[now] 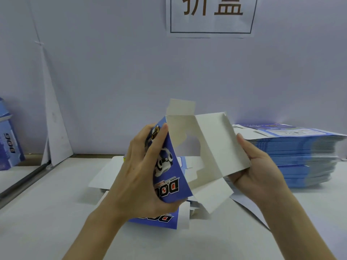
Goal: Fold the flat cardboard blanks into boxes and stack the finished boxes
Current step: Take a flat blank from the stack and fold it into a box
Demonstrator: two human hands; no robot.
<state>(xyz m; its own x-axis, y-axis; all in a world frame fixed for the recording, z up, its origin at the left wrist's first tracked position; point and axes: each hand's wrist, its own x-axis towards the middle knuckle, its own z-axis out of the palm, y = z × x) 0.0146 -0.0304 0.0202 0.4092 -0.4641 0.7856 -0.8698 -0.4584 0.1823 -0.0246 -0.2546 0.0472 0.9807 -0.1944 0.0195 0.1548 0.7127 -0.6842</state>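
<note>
Both hands are up over the table (56,212) with a half-opened box (216,147) between them. The left hand (142,171) wraps its fingers round the blue printed side (the one reading DOG, upside down). The right hand (257,169) pinches the white inner panel, thumb on top, fingers beneath. The flaps (181,106) stand open. A few flat blanks (150,221) lie right underneath, a stack of blanks (300,152) sits at the right, and one finished box (9,139) stands far left.

"DOG" on held blank (170,186), "DOG" on left box (9,143), "折盒" on wall sign (211,23)
</note>
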